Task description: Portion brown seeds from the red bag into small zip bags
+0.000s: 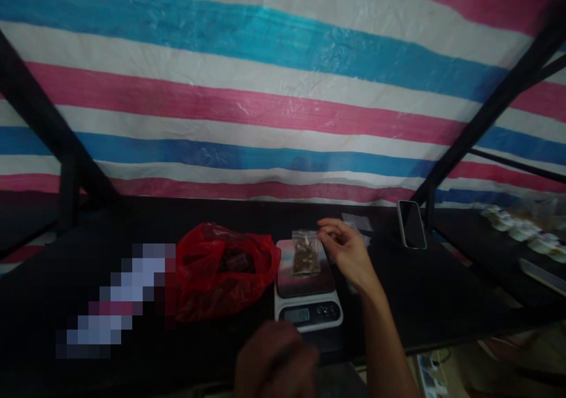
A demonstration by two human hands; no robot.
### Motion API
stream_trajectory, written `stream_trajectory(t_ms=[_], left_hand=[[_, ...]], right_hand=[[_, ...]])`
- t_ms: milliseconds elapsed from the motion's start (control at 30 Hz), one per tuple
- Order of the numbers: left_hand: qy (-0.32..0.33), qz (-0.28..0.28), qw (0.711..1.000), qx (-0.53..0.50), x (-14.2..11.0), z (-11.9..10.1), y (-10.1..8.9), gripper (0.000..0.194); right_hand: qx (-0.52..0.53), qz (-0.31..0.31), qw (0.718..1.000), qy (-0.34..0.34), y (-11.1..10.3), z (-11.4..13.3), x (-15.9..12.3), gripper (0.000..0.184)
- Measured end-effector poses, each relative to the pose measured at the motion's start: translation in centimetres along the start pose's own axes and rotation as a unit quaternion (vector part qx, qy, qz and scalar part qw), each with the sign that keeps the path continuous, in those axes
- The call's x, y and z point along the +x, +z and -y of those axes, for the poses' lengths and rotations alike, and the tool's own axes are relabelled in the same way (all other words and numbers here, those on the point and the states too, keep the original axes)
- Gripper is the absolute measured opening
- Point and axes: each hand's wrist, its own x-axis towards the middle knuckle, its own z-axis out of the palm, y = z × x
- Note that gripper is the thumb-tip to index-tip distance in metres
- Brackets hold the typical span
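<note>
A small clear zip bag (pixel 306 255) with brownish dried bits inside rests on the plate of a white kitchen scale (pixel 283 308), whose digital display is lit. At the bag's upper right corner, my right hand (pixel 349 253) has its thumb and forefinger pinched together on the edge. My left hand (pixel 276 359) is low in front of the scale, dark and blurred by motion, so its fingers cannot be made out. Just left of the scale sits an open red plastic bag (pixel 212 292) with dark contents that I cannot identify.
Behind my right hand lie flat clear bags (pixel 358 221) on the black table (pixel 380 327). A phone (pixel 412 224) leans near the right frame post. A pixelated strip (pixel 117 301) covers the left side. Several small packed items (pixel 526 231) stand at far right, before striped sheeting (pixel 265 97).
</note>
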Motion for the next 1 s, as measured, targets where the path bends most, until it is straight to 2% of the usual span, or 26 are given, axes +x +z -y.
stream_trajectory(t_ms=[33, 67, 100, 133, 200, 233, 333, 433, 500, 667, 800, 1000], left_hand=[[-0.060, -0.085, 0.993, 0.048, 2.3, 0.8, -0.1, 0.029], [-0.122, -0.123, 0.983, 0.062, 4.7, 1.7, -0.1, 0.026], [-0.179, -0.120, 0.975, 0.060, 7.0, 2.6, 0.0, 0.031], [-0.206, -0.087, 0.973, 0.049, 9.1, 3.6, 0.1, 0.036], [-0.200, 0.008, 0.980, -0.005, 11.7, 5.4, 0.5, 0.026], [-0.203, 0.021, 0.978, -0.032, 12.3, 6.1, 0.7, 0.024], [-0.246, -0.020, 0.964, -0.096, 11.9, 7.7, 0.9, 0.022], [-0.278, -0.064, 0.950, -0.125, 10.7, 8.4, 0.5, 0.019], [-0.263, -0.079, 0.954, -0.118, 10.3, 8.7, 0.0, 0.015], [-0.222, -0.104, 0.963, -0.114, 10.0, 9.2, -0.7, 0.010], [-0.214, -0.111, 0.961, -0.134, 9.8, 9.3, -0.8, 0.011], [-0.218, -0.127, 0.957, -0.142, 9.6, 9.2, -1.1, 0.010]], right_hand=[[0.029, -0.007, 1.000, -0.008, 0.2, 0.5, 0.0, 0.032], [0.056, -0.014, 0.998, -0.018, 0.5, 1.0, 0.1, 0.031], [0.079, -0.021, 0.996, -0.028, 0.9, 1.4, 0.1, 0.031], [0.095, -0.027, 0.994, -0.039, 1.4, 1.8, 0.1, 0.030], [0.115, -0.043, 0.991, -0.056, 2.7, 2.3, 0.1, 0.026], [0.118, -0.052, 0.990, -0.062, 3.4, 2.5, 0.1, 0.022], [0.102, -0.058, 0.990, -0.077, 4.9, 2.7, -0.1, 0.018], [0.081, -0.019, 0.994, -0.073, 5.9, 2.9, -0.4, 0.025], [0.070, 0.000, 0.995, -0.065, 6.4, 3.0, -0.6, 0.025], [0.067, 0.000, 0.996, -0.051, 7.7, 3.1, -0.8, 0.020], [0.080, 0.018, 0.996, -0.046, 7.8, 3.5, -0.8, 0.032], [0.074, 0.035, 0.996, -0.046, 7.9, 4.1, -0.9, 0.037]])
